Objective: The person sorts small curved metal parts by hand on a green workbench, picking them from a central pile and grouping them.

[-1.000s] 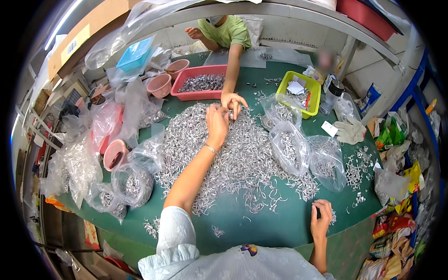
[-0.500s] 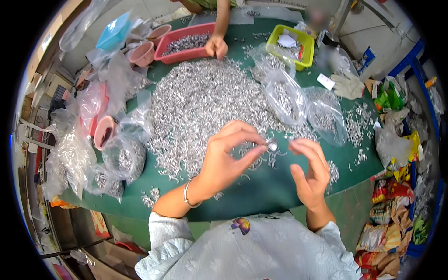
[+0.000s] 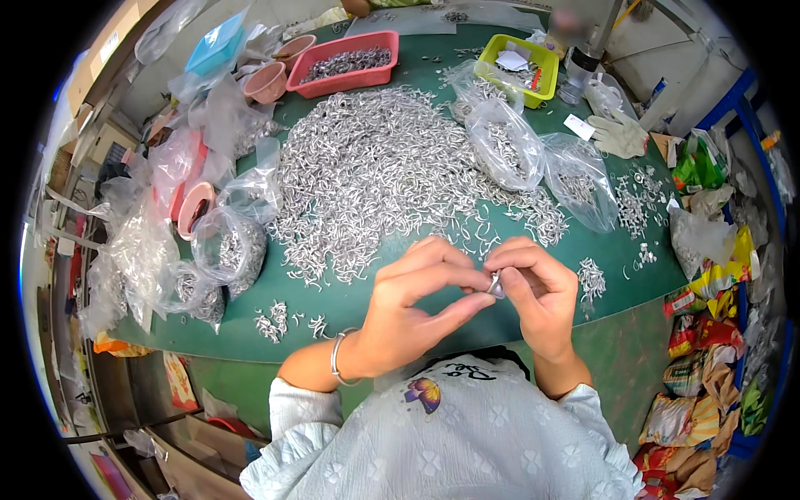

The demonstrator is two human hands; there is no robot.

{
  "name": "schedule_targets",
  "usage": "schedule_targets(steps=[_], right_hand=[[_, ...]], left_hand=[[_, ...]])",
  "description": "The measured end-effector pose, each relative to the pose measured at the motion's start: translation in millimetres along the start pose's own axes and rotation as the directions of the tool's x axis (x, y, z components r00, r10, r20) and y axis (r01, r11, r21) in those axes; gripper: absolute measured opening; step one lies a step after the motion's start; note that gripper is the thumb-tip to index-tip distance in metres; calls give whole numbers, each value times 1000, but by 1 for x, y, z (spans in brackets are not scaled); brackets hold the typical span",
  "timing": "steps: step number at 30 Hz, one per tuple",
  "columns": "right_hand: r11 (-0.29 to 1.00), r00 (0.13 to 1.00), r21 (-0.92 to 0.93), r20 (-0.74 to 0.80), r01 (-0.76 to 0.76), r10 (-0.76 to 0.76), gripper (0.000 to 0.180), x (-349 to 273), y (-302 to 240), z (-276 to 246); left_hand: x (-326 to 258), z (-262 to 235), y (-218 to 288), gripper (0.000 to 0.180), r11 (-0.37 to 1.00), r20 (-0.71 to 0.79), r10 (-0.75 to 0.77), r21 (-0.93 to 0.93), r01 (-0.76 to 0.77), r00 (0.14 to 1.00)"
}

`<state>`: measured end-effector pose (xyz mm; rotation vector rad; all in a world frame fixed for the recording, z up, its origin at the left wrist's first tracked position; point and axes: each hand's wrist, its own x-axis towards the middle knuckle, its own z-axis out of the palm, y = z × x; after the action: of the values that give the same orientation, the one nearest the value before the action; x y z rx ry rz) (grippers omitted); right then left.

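Observation:
A small, shiny silvery metal piece (image 3: 497,285) is pinched between my two hands above the near part of the table. My left hand (image 3: 421,292), with a bangle (image 3: 336,357) at the wrist, has its thumb and fingers closed at the piece's left side. From the right, my right hand (image 3: 540,302) closes thumb and forefinger on the same piece. The fingers cover much of it, so its full shape is hidden. Just beyond my hands spreads a large heap of small curved metal pieces (image 3: 375,167).
On the green table (image 3: 492,333) are a red tray (image 3: 342,81) of metal pieces, a yellow-green basket (image 3: 546,67), clear bags (image 3: 579,187) and a glove (image 3: 618,135). Bagged pieces (image 3: 237,258) stand at left. Small piles (image 3: 591,280) lie near the front edge. A person's arm (image 3: 357,7) shows at the far edge.
My right hand, open and apart before, has moved in and closed on the piece in my left hand. The other person's hand has drawn back from the heap.

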<state>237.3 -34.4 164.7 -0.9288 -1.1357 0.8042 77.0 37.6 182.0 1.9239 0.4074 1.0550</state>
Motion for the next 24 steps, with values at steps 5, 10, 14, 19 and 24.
schedule_targets(steps=[5,10,14,19,24], right_hand=[[997,996,2,44,81,-81,10,-4,-2,-2],[996,995,52,72,71,-75,10,-7,-1,-2],[993,995,112,90,24,-34,11,-9,-2,-1],[993,994,109,99,38,-49,13,-9,-1,-1],[995,994,62,72,78,-83,11,-10,-1,-1]], left_hand=[[-6,2,8,21,999,-2,24,21,-24,1000],[-9,5,12,23,996,1,68,62,-68,998],[-9,5,13,23,991,0,105,85,-105,994],[-11,6,13,23,989,-3,111,94,-110,994],[-13,7,12,23,993,-26,96,75,-94,995]])
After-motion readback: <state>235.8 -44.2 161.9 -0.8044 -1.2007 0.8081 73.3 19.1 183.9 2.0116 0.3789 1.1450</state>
